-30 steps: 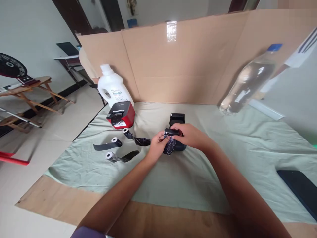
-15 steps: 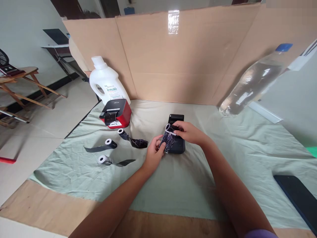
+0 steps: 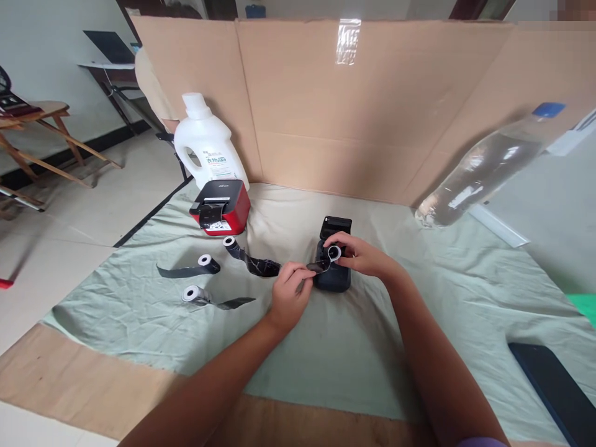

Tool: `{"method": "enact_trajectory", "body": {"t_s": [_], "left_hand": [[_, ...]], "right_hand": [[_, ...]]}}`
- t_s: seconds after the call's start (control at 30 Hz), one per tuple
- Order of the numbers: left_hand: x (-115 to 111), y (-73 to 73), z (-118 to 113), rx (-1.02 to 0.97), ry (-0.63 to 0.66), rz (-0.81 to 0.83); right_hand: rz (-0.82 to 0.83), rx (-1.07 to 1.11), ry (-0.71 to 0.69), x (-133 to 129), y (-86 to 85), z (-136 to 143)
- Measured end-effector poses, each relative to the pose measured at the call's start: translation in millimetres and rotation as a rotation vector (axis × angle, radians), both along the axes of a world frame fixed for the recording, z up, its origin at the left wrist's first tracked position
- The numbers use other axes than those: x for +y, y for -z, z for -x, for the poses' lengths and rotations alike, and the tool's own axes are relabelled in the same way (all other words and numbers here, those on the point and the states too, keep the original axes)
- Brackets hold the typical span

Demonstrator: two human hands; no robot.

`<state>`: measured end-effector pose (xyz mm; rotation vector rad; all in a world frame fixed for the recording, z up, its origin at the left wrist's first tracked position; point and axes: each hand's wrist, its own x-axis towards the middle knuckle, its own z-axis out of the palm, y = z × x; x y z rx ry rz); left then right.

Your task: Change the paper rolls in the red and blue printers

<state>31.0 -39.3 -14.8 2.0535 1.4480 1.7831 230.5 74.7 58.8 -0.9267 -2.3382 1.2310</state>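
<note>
A small paper roll [image 3: 334, 252] with a white rim hangs over a black printer [image 3: 334, 279], whose lid [image 3: 337, 227] stands raised at the back. My right hand [image 3: 356, 253] grips the roll from the right, fingers closed round it. The roll's dark loose strip [image 3: 318, 267] runs left into my left hand [image 3: 292, 292], which pinches its end. Left of my hands lie a roll with a crumpled black strip [image 3: 256, 265] and two more rolls [image 3: 208, 264] with dark tails.
A red and black printer [image 3: 223, 208] and a white jug [image 3: 209, 146] stand at the back left. A cardboard panel [image 3: 307, 99] rises behind. A clear bottle [image 3: 488, 171] leans at the back right. A dark phone [image 3: 554, 385] lies at the right front.
The roll has turned so that its open end faces me. My left hand has drawn the strip out to the left, from hanging loosely to stretching sideways. The view has shifted slightly.
</note>
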Motion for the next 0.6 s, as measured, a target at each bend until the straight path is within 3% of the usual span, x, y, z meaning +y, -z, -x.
{"method": "enact_trajectory", "body": {"t_s": [0.3, 0.6], "left_hand": [[-4.1, -0.2, -1.8, 0.080, 0.016, -0.002], [-4.5, 1.5, -1.4, 0.077, 0.043, 0.062]], "right_hand": [[0.083, -0.221, -0.044, -9.6, -24.3, -8.0], [0.057, -0.310, 0.001, -7.3, -21.1, 1.7]]}}
